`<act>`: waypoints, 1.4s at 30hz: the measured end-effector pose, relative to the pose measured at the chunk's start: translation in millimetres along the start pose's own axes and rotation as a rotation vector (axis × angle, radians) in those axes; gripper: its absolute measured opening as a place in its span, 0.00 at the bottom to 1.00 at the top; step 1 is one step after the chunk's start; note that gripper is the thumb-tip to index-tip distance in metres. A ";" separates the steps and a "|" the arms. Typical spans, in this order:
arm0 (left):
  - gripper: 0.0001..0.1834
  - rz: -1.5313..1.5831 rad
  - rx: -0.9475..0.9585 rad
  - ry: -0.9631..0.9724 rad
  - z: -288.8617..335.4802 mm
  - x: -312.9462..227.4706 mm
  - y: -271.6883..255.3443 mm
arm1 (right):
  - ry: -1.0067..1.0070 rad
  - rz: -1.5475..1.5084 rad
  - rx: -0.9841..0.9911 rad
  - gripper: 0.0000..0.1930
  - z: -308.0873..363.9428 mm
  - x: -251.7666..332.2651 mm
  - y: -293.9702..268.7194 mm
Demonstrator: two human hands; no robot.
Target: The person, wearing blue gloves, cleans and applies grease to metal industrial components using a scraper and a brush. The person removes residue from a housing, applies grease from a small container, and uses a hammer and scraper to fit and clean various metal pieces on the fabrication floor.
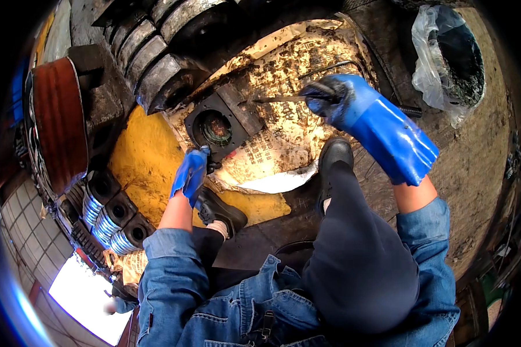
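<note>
One plastic-lined bucket (450, 24) of dark residue (466, 69), bored block (236, 132) laid on stained sheet (289, 139), edge touched by left hand (190, 172), finger spread indeterminable, rod (281, 99) gripped in right hand (334, 98), fingers curled, floor (469, 173) soiled

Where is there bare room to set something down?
Bare floor lies right of the right glove, below the clear plastic bag. The yellow sheet has a bare patch between the left glove and the stacked metal blocks. It is crowded upper left, among the dark castings.
</note>
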State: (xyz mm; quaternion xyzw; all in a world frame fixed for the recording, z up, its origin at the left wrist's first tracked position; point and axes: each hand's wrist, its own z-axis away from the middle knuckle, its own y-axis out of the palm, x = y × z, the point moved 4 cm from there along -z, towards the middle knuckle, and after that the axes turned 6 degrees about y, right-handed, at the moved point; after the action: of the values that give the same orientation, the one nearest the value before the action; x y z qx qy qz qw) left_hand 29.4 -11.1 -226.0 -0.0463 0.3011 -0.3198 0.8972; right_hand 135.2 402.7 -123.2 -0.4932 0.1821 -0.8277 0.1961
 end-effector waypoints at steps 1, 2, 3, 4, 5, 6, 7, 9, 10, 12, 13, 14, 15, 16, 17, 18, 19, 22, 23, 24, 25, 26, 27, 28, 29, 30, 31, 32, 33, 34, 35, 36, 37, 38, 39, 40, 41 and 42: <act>0.18 -0.019 0.008 -0.022 -2.6 5.2 -4.2 | 0.157 -0.057 0.043 0.10 0.0 9.0 8.6; 0.19 -0.038 0.016 -0.044 -5.5 9.8 -8.3 | 0.058 0.063 0.030 0.10 -10.3 18.2 21.9; 0.19 -0.044 0.028 -0.055 -5.9 3.0 -3.1 | -0.027 0.193 0.004 0.11 -14.7 23.6 26.3; 0.20 -0.055 0.028 -0.075 -1.5 -4.4 1.9 | 0.117 0.028 0.022 0.12 -15.1 15.5 20.5; 0.21 -0.053 0.015 -0.093 3.9 -9.8 10.0 | 0.169 -0.036 0.056 0.12 -20.9 4.0 15.8; 0.21 -0.047 0.000 -0.110 8.6 -15.4 14.1 | 0.152 0.027 0.046 0.12 -24.4 0.3 12.5; 0.22 -0.048 0.006 -0.094 5.8 -15.4 12.2 | 0.136 0.090 0.037 0.11 -25.6 -2.2 10.6; 0.22 -0.048 0.013 -0.066 -0.7 -8.7 4.2 | 0.255 -0.072 0.154 0.09 -17.0 1.6 -4.4; 0.22 -0.047 0.013 -0.054 -2.5 -3.6 -0.8 | 0.405 -0.482 0.200 0.13 -20.1 -6.7 9.5; 0.22 -0.041 0.010 -0.033 -5.0 8.9 -10.5 | 0.333 -0.066 0.341 0.19 -19.1 19.8 22.1; 0.22 -0.052 0.017 -0.032 -8.1 8.6 -7.7 | 0.104 0.246 0.191 0.19 -21.6 38.0 27.6; 0.22 -0.064 0.026 -0.034 -10.5 8.9 -3.6 | 0.097 0.258 0.145 0.19 -25.8 25.4 35.7; 0.22 -0.086 0.008 -0.057 -10.9 10.2 -3.8 | 0.079 0.262 0.105 0.18 -33.2 25.7 35.7; 0.22 -0.108 -0.005 -0.062 -11.0 10.1 -5.2 | 0.168 0.241 0.146 0.16 -38.3 16.8 28.1; 0.21 -0.129 -0.019 -0.063 -11.8 9.2 -6.8 | 0.258 0.219 0.188 0.14 -39.4 7.7 19.7; 0.21 -0.143 -0.035 -0.054 -9.3 10.7 -11.8 | 0.153 0.149 0.094 0.11 -35.2 4.1 15.9; 0.21 -0.131 -0.040 -0.059 -8.0 12.9 -10.8 | 0.221 0.169 0.162 0.13 -28.4 13.4 1.4; 0.20 -0.078 -0.032 -0.085 -12.7 14.3 -8.8 | 0.172 -0.081 0.166 0.16 -38.9 -13.7 41.4; 0.21 -0.060 -0.031 -0.101 -11.9 19.9 -13.5 | 0.139 0.245 0.221 0.17 -29.0 41.8 31.6; 0.20 -0.088 0.022 -0.078 -16.8 10.1 -5.0 | 0.063 0.418 0.131 0.15 -30.5 30.5 41.6; 0.20 -0.093 0.021 -0.070 -15.8 8.1 -6.2 | 0.113 0.308 0.124 0.15 -32.1 26.8 38.2; 0.20 -0.100 0.021 -0.065 -13.7 6.6 -8.1 | 0.163 0.197 0.118 0.14 -30.7 20.2 32.7; 0.19 -0.097 0.009 -0.057 -9.2 3.7 -4.5 | 0.221 0.087 0.108 0.14 -26.9 9.8 28.3; 0.19 -0.068 -0.007 -0.054 -6.8 1.7 -2.3 | 0.230 -0.002 0.104 0.13 -29.0 -4.2 29.3; 0.19 -0.044 -0.020 -0.050 -4.4 -0.8 -0.9 | 0.217 -0.153 0.113 0.12 -31.5 -21.0 33.0; 0.18 0.009 -0.013 -0.051 -7.3 -3.2 7.7 | 0.217 -0.295 0.113 0.11 -30.8 -40.3 32.3; 0.18 0.072 -0.043 -0.073 -3.3 6.6 2.2 | 0.215 -0.144 0.090 0.11 -13.4 5.7 15.3; 0.18 0.036 -0.012 -0.082 -7.0 12.4 -2.0 | 0.264 -0.157 0.050 0.12 -11.4 16.8 18.8; 0.17 0.001 0.006 -0.085 -9.0 18.4 -16.1 | 0.285 -0.130 0.041 0.13 -14.8 28.8 29.3; 0.17 -0.036 0.045 -0.086 -13.8 19.0 -18.7 | 0.214 -0.096 -0.016 0.13 -19.2 18.3 38.2; 0.17 -0.028 0.074 -0.061 -23.2 10.9 -6.1 | 0.163 -0.056 -0.088 0.13 -22.5 0.0 37.6; 0.17 -0.018 0.070 -0.047 -20.6 8.9 -5.3 | 0.146 0.017 -0.064 0.12 -22.5 -0.8 29.2; 0.17 -0.008 0.066 -0.041 -14.4 7.3 -2.6 | 0.134 0.089 -0.033 0.10 -21.7 -0.9 22.9; 0.17 0.032 0.059 -0.014 -7.0 5.1 -0.6 | 0.202 0.069 0.062 0.09 -20.6 -6.0 21.8; 0.17 0.007 0.052 -0.038 -4.4 3.5 -0.5 | 0.102 0.153 0.015 0.09 -13.5 -1.3 14.6; 0.17 -0.018 0.046 -0.061 -4.2 2.4 -0.3 | 0.124 0.088 0.067 0.10 -10.8 -6.0 22.4; 0.18 -0.043 0.041 -0.085 -5.6 3.1 -0.1 | 0.086 0.073 0.055 0.12 -4.2 -1.8 27.8; 0.18 -0.038 0.056 -0.076 -9.5 5.9 -2.3 | 0.045 0.058 0.043 0.15 3.0 20.9 24.7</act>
State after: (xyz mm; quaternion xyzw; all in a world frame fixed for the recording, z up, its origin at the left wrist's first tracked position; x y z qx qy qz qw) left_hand 26.3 -15.4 -236.1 -0.0389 0.2565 -0.3431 0.9027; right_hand 132.3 370.7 -118.5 -0.4648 0.1831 -0.8361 0.2265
